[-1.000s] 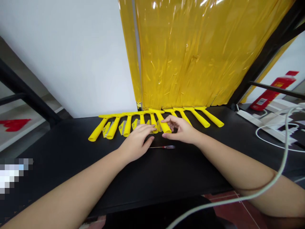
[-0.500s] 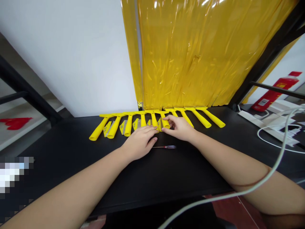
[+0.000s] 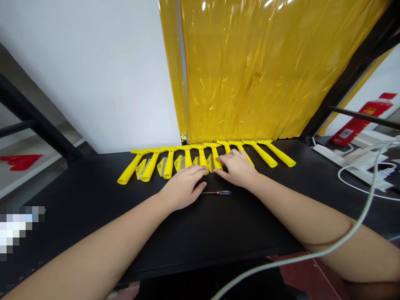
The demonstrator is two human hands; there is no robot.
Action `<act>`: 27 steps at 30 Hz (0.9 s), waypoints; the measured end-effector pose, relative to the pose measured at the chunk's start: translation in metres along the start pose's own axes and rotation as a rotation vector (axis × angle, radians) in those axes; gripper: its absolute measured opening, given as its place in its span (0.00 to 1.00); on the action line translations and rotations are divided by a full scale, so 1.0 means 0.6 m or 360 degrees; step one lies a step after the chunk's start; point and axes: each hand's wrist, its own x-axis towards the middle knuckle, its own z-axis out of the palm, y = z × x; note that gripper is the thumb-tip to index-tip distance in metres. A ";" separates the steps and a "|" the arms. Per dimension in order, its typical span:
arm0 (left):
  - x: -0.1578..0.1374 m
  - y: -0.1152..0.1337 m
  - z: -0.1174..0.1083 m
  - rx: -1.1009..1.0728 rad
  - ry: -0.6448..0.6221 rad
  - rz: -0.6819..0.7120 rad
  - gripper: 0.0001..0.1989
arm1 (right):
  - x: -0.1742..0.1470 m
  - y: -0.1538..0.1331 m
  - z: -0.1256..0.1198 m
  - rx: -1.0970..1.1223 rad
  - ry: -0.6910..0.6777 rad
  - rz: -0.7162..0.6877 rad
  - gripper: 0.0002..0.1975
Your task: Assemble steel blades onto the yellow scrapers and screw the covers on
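Yellow T-shaped handles (image 3: 149, 167) with hollow round ends lie side by side along the back of the black table. Small yellow pieces with a metal plate and screws (image 3: 161, 166) sit in some of the gaps between them. My left hand (image 3: 184, 187) lies with fingers outstretched over the ends of the middle handles, palm down. To its right, my right hand (image 3: 238, 167) has its thumb and fingers curved round the end of one yellow handle (image 3: 215, 156); part of that end is hidden. A small screwdriver (image 3: 222, 192) with a clear handle lies in front, its tip near my left thumb.
A yellow plastic curtain (image 3: 243, 83) and a white panel (image 3: 109, 83) stand behind the row. At right are a red bottle (image 3: 359, 121), white power strips (image 3: 340, 160) and a pale cable (image 3: 353, 229) crossing before my right arm. Black frame posts (image 3: 34, 116) flank the table.
My right hand has shifted slightly to the right at the handle's end, and its fingers have curled a little more. The left hand has hardly moved.
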 end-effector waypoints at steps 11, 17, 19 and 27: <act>-0.001 0.003 -0.004 0.0109 -0.0064 -0.0005 0.22 | -0.013 0.031 -0.011 0.0005 0.0026 0.0174 0.23; -0.001 0.003 -0.003 0.0136 -0.0078 -0.0020 0.23 | -0.014 0.050 -0.014 0.0075 -0.0071 0.0215 0.18; -0.002 0.003 -0.003 0.0113 -0.0063 -0.0014 0.22 | -0.014 0.053 -0.017 0.0088 -0.0080 0.0254 0.16; -0.002 0.004 -0.004 0.0082 -0.0061 -0.0015 0.22 | -0.014 0.057 -0.012 0.0086 -0.0090 0.0282 0.15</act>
